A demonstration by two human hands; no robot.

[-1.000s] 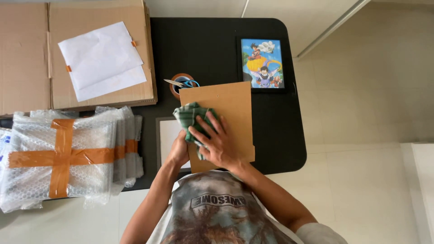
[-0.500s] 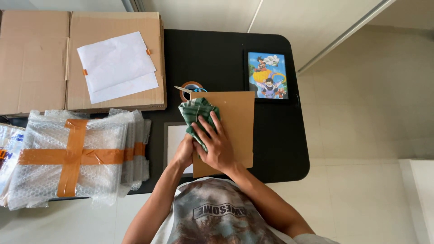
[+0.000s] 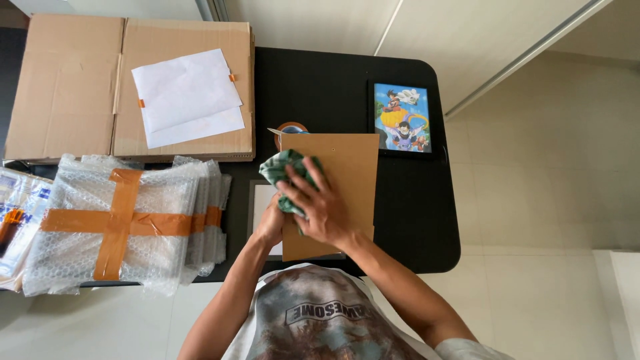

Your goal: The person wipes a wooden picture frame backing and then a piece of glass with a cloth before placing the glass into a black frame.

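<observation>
right hand (image 3: 320, 208) pressing green cloth (image 3: 283, 168) on brown board (image 3: 340, 187) | left hand (image 3: 270, 225) gripping board edge

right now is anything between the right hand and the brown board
Yes: a crumpled green cloth lies under the right hand, pressed onto the brown board. The left hand sits at the board's left edge, with nothing visible in between.

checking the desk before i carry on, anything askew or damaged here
Nothing looks damaged or spilled. Only the white paper sheets lie slightly askew on the flattened brown cardboard box. The right hand presses a green cloth on a brown board.
</observation>
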